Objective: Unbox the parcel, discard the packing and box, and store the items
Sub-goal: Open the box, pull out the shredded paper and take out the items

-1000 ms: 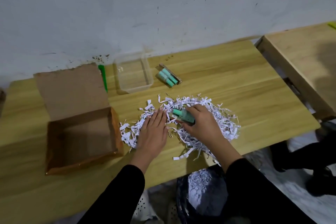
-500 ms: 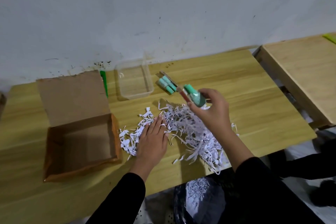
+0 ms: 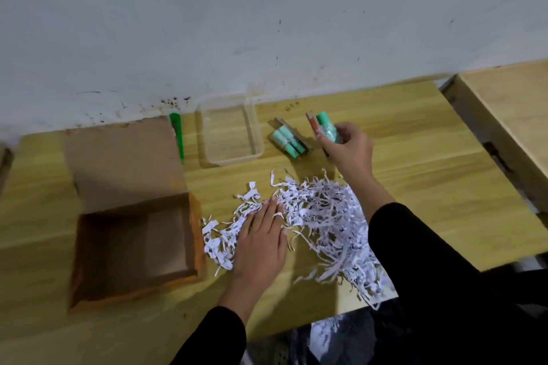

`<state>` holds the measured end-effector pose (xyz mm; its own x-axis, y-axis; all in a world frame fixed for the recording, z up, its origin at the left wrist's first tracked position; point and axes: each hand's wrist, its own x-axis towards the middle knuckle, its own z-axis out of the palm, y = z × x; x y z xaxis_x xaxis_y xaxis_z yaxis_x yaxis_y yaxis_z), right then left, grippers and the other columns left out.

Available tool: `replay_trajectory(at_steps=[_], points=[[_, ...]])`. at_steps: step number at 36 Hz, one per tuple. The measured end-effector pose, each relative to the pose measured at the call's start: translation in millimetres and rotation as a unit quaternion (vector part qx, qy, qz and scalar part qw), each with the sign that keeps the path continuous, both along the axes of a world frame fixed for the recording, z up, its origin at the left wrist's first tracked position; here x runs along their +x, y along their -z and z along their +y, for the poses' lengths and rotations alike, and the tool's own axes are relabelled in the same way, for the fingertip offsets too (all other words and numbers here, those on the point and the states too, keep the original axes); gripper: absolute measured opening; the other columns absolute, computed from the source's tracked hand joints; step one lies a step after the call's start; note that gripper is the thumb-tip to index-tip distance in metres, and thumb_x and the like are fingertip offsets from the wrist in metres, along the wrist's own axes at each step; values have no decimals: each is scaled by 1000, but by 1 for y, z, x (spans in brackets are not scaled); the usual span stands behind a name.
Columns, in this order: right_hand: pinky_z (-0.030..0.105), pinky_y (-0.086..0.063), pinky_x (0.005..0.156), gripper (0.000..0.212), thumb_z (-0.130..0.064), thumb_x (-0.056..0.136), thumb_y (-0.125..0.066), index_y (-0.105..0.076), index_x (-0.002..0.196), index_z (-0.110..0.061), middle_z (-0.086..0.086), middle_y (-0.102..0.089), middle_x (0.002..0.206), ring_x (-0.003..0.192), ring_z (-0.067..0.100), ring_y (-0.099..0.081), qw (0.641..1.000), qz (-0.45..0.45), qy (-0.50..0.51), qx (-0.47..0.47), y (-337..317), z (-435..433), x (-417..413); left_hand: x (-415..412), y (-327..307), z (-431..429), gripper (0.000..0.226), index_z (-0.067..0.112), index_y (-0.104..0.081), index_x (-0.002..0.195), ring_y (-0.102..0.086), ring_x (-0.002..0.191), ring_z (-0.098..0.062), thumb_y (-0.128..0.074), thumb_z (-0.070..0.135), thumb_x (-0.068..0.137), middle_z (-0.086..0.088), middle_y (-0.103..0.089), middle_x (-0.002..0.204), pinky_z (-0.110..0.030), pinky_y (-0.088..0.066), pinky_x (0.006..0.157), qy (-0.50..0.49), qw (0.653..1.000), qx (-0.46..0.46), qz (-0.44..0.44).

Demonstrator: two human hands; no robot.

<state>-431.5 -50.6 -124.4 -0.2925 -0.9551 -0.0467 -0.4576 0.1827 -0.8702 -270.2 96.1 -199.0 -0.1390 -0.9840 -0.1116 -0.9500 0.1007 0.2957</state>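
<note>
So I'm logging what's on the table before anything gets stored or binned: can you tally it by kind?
Packs of green tubes: 2, one lying on the table, one in the right hand
Cardboard box, open: 1
Clear plastic tub: 1
Pile of shredded paper: 1
Green stick by the wall: 1
Total: 6
</note>
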Motion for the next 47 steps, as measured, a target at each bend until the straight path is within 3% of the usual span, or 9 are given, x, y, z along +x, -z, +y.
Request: replay_trajectory(at_steps=[4,6,12,18,22,24,32,38,47], points=[[41,-60,70,45,-27,70,-78,-62,109,-9,8,-67,94,83,22,-66,999,14,-41,11,12,5,0,-1,-1,-6,44,18,-60,118,-51,126,-17,-34,31,86,1,-52,138,-33,-37,105,-14,999,-20,22],[36,-58,75,46,-24,68,-79,-63,108,-8,9,-67,98,86,20,-63,996,41,-79,6,15,10,1,-2,-2,-10,41,18,-61,112,-53,122,-18,-33,30,85,1,-54,136,-36,-44,99,-25,999,-22,35],[32,-55,80,49,-16,66,-80,-62,111,-7,11,-64,106,91,20,-60,988,87,-125,-18,21,29,0,-3,-4,-14,38,17,-62,107,-56,118,-18,-33,28,83,0,-58,130,-35,-47,95,-37,998,-29,39],[13,-44,67,46,-13,70,-76,-60,113,-6,11,-62,109,90,17,-56,994,82,-63,-19,28,27,-15,-1,1,-10,44,16,-59,118,-51,126,-20,-31,30,87,-2,-52,138,-38,-43,103,-27,999,-30,9],[30,-55,79,49,-19,73,-73,-57,118,-8,10,-60,112,93,23,-59,997,71,-26,2,27,6,-18,-2,0,-11,48,14,-60,122,-51,126,-18,-33,31,86,-4,-52,139,-35,-28,107,-31,999,-31,-16],[27,-52,85,49,-19,75,-72,-56,119,-7,7,-60,113,94,20,-58,997,73,-22,7,25,-8,-13,-2,1,-12,50,14,-58,125,-50,128,-18,-32,32,87,-5,-51,140,-35,-25,105,-26,999,-30,-26],[33,-50,75,40,-26,77,-71,-62,107,-1,12,-64,102,86,22,-55,995,101,-7,-14,27,-50,20,0,6,-16,50,16,-55,129,-45,131,-18,-34,34,87,-3,-50,141,-35,-22,107,-27,999,-19,-34],[42,-53,87,47,-29,78,-71,-58,113,0,18,-61,112,98,29,-58,994,107,-4,29,37,-62,32,4,8,-20,51,15,-58,126,-52,126,-20,-33,34,85,-6,-53,137,-36,-27,103,-4,999,-4,-51],[31,-38,99,39,-21,92,-50,-49,128,-8,11,-46,137,122,24,-47,990,134,-25,17,34,-41,9,1,3,-15,50,16,-52,131,-45,132,-18,-34,35,88,-3,-48,142,-35,-21,107,-26,1000,-9,-13]])
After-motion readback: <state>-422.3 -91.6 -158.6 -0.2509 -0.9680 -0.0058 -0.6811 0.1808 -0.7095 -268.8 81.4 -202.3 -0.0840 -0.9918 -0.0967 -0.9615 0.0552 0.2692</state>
